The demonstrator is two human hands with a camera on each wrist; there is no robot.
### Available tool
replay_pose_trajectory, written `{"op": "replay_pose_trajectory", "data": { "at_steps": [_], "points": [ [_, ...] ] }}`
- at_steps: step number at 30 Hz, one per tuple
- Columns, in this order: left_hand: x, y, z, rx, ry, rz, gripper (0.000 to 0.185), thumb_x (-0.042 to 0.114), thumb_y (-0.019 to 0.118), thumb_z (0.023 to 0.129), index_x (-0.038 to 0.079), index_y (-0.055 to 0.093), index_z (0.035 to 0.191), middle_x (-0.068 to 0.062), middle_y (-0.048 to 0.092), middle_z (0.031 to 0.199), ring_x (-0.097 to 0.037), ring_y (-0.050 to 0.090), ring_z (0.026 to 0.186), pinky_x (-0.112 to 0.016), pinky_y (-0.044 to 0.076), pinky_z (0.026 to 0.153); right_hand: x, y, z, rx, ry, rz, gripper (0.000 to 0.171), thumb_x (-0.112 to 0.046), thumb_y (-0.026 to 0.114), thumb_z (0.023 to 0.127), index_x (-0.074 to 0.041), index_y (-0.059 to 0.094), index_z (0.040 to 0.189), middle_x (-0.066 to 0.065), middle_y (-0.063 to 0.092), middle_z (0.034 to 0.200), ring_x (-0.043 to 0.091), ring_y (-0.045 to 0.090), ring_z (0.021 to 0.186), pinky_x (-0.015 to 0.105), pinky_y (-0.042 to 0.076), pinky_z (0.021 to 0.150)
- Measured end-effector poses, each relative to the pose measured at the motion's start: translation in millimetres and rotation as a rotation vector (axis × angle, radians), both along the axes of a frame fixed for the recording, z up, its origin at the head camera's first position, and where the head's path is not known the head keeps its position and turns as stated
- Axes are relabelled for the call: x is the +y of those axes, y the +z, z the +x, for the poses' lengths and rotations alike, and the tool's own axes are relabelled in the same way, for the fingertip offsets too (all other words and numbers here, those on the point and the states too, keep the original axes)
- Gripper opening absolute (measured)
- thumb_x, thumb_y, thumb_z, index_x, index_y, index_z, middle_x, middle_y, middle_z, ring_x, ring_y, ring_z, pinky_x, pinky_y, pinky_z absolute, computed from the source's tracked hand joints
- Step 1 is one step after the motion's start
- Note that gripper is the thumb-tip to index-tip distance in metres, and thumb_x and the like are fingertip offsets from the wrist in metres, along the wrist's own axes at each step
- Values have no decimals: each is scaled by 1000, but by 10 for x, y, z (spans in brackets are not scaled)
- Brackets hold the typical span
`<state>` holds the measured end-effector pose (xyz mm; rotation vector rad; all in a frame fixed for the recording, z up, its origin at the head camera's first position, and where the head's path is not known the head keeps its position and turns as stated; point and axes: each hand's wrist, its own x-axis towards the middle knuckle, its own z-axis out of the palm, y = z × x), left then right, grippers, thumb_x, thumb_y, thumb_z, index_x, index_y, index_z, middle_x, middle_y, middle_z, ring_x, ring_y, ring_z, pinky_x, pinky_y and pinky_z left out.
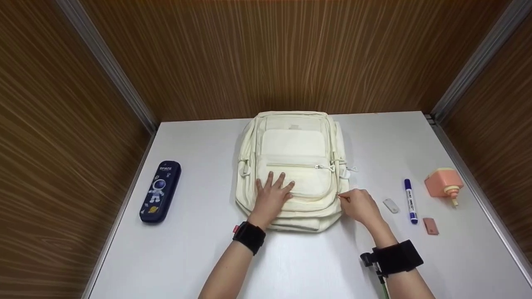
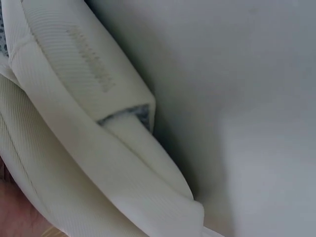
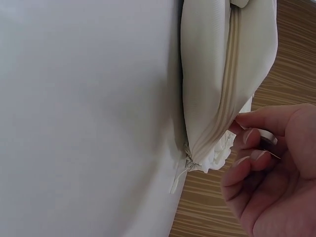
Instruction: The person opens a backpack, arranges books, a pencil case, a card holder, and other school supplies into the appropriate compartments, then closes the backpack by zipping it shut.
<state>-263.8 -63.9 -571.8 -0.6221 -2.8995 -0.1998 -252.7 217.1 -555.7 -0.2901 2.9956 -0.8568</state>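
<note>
A cream backpack (image 1: 293, 166) lies flat on the white table (image 1: 199, 257), front side up. My left hand (image 1: 274, 187) rests on its lower front pocket, palm down with the fingers spread. My right hand (image 1: 343, 198) is at the bag's lower right edge and pinches a small white zipper pull (image 3: 265, 135) between thumb and forefinger. The right wrist view shows the bag's side zipper (image 3: 228, 94) running up from that hand (image 3: 256, 148). The left wrist view shows only folded backpack fabric (image 2: 74, 123) and bare table (image 2: 247, 98).
A navy pencil case (image 1: 160, 192) with an astronaut print lies at the left. Right of the bag lie a small white eraser (image 1: 390, 205), a blue marker (image 1: 410, 201), a brown eraser (image 1: 431, 226) and an orange dispenser (image 1: 444, 182). Wood-panelled walls enclose three sides.
</note>
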Motion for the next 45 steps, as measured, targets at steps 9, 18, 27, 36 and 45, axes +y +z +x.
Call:
{"op": "replay_pose_trajectory", "data": {
  "at_steps": [9, 18, 27, 36, 45],
  "points": [
    [-2, 17, -8, -21, 8, 0, 44, 45, 53, 95, 33, 57, 138, -6, 44, 150, -42, 34, 138, -70, 33, 98, -35, 100, 116, -12, 58, -71, 18, -2, 61, 88, 0, 77, 97, -1, 63, 65, 11, 44, 51, 25, 34, 48],
    [4, 51, 2, -69, 11, 13, 44, 43, 51, 97, 32, 56, 139, -6, 42, 151, -42, 32, 139, -70, 32, 99, -131, 181, 189, -64, 119, -112, 15, -2, 63, 87, -1, 78, 90, -6, 58, 62, 10, 45, 53, 25, 35, 49],
    [14, 47, -5, -53, 11, 34, 44, 43, 52, 96, 31, 58, 138, -7, 43, 151, -43, 32, 139, -70, 32, 99, -317, 186, 270, -121, 224, -190, 13, -3, 66, 88, 0, 77, 95, -4, 65, 69, 7, 48, 55, 23, 38, 49],
    [18, 55, 4, -67, 18, 8, 45, 44, 50, 96, 32, 56, 140, -6, 41, 152, -42, 30, 140, -69, 32, 100, -461, 184, 297, -105, 260, -209, 12, -3, 66, 88, -1, 77, 92, -4, 63, 66, 5, 46, 53, 22, 37, 48],
    [11, 41, 7, -50, 17, 29, 44, 43, 53, 97, 31, 57, 139, -7, 42, 151, -43, 31, 139, -70, 31, 100, -627, 179, 319, -103, 261, -218, 12, -2, 66, 89, 1, 77, 94, 1, 69, 73, 5, 49, 55, 22, 39, 49]
  ]
}}
